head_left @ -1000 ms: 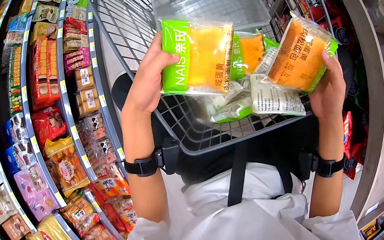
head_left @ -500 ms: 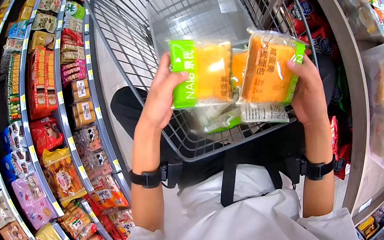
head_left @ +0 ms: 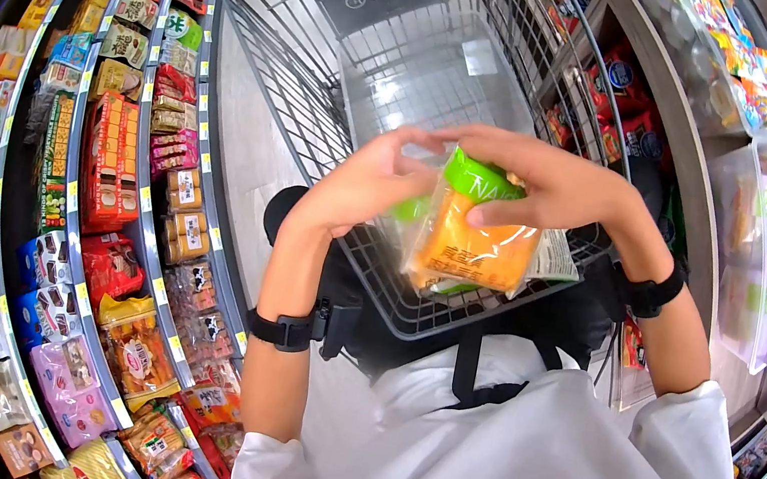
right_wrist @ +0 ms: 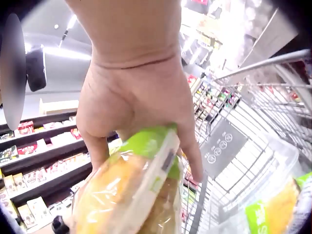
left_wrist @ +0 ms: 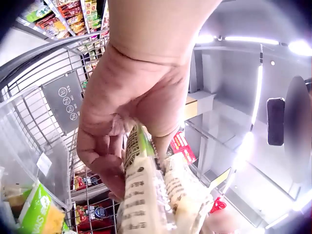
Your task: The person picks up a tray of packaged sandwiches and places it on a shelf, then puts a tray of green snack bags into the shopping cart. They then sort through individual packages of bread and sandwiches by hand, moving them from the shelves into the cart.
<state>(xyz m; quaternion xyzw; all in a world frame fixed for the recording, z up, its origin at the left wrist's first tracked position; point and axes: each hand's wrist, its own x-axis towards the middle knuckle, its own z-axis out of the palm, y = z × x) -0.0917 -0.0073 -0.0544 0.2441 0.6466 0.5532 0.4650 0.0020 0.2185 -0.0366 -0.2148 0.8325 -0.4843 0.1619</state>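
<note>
In the head view my right hand (head_left: 541, 180) grips a clear packet of orange-yellow bread (head_left: 485, 241) with a green label band, thumb across its front. A second bread packet lies close behind it, mostly covered; the right wrist view shows the two packets (right_wrist: 117, 190) side by side below the palm. My left hand (head_left: 363, 180) is at their left side, its fingers curved toward the right hand's fingers. From the left wrist, the packets' white printed backs (left_wrist: 144, 200) show between that hand's thumb and fingers.
Below the hands is a grey wire shopping cart (head_left: 413, 333) holding a clear plastic bin (head_left: 398, 90). More bread packets (left_wrist: 41, 214) lie inside it. Snack shelves (head_left: 127, 166) stand at the left. At the right, a clear container (head_left: 758, 333) with green-and-white packets sits beside a wooden-edged shelf.
The hands, earlier apart with one bread packet each, have come together. The packets are now stacked and turned, with the green band at the top, and the right hand has moved over them.
</note>
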